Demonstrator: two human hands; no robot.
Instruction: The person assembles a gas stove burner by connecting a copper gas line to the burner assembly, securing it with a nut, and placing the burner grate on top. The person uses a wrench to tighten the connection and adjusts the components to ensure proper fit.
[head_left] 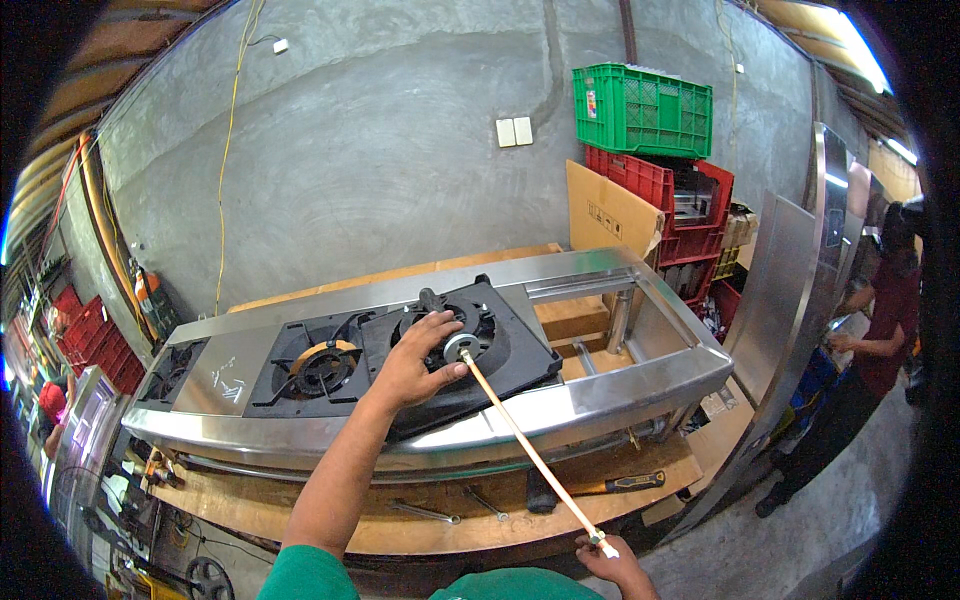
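Observation:
My left hand [425, 360] grips a round grey metal burner piece [466, 340] over a black burner plate, thumb on the near side and fingers along its rim. From the brass fitting at its centre a long copper-coloured tube [530, 448] slants down toward me. The fingers of my right hand [616, 566] are closed around the tube's near end, beside another brass fitting [598, 537]. Under the left hand, the black burner plate [515, 345] lies askew on a long stainless steel stove frame [660, 375]. Further left sit a burner with a brass-coloured ring [325, 365] and another black burner [172, 372].
Right of the plate, the frame has an open bay [590, 335]. Wrenches [425, 514] and a hammer [620, 484] lie on the wooden bench [390, 535] in front. Crates [640, 110] stand behind; steel panels [775, 290] lean at right. Beyond them stands another person [890, 310].

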